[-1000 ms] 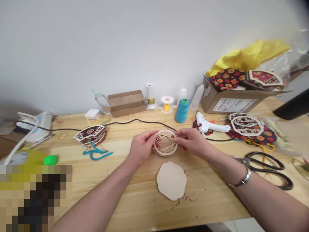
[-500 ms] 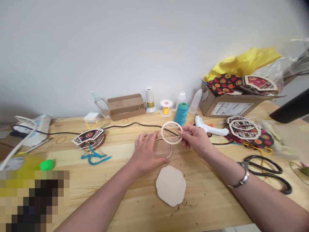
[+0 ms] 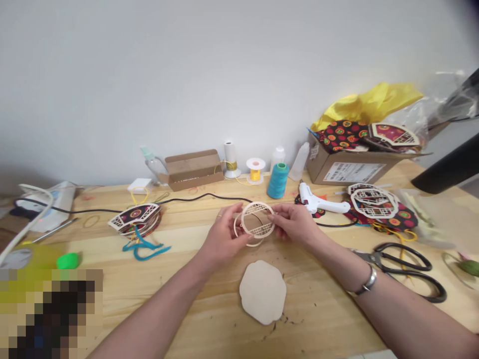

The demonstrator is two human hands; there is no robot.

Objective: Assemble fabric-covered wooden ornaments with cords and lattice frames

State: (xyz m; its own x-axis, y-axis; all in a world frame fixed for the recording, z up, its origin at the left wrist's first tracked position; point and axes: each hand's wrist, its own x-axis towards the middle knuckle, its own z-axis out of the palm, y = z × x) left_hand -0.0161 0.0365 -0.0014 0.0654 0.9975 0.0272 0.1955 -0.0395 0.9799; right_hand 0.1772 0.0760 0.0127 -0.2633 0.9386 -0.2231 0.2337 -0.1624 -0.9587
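Observation:
My right hand (image 3: 294,223) pinches the right edge of a round wooden lattice frame (image 3: 258,205), pale and cut with fretwork at top and bottom. My left hand (image 3: 224,234) curls around a thin plain wooden ring (image 3: 235,230), thumb at its lower edge and fingers at its upper left. The lattice frame overlaps the ring from above; whether they touch I cannot tell. Nearer to me on the table lies a pale wooden plate (image 3: 262,291) with a scalloped outline.
A white glue gun (image 3: 324,203) and black-handled scissors (image 3: 404,264) lie to the right. Behind stand a teal thread cone (image 3: 277,180) and a cardboard box (image 3: 348,167) of patterned pieces. A fan-shaped stack (image 3: 136,217) sits left, and a black cable (image 3: 202,195) crosses the table.
My right hand has brought the lattice frame left and down, over the ring. My left hand stays around the ring, and the whole view has shifted slightly.

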